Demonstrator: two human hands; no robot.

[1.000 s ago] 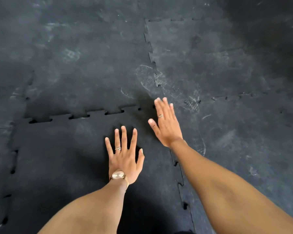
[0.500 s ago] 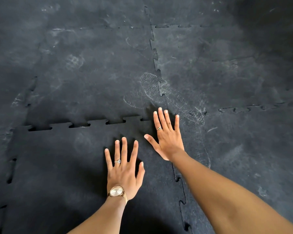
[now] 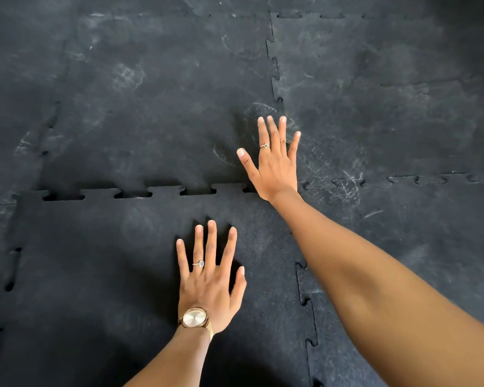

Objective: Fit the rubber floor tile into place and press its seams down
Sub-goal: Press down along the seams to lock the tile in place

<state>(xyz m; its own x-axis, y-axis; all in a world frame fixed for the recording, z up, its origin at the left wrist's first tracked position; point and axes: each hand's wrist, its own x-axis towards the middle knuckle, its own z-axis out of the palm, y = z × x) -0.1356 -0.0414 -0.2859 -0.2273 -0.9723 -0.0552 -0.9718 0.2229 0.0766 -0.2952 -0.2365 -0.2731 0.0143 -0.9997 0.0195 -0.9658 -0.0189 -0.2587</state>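
Left hand [image 3: 208, 286] flat, fingers spread, pinning the rubber floor tile [image 3: 109, 275] near its far right corner, while the open right hand [image 3: 275, 163] presses that corner's unseated far seam [image 3: 140, 192] down.

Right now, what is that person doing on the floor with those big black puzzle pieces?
A person is fitting a black rubber floor tile with jigsaw-shaped edges in among the others. The left hand, with a gold wristwatch, lies flat and spread on that tile. The right hand lies flat at the tile's far right corner, where several tiles meet. The far seam shows dark gaps between its tabs, so it is not pressed down yet.
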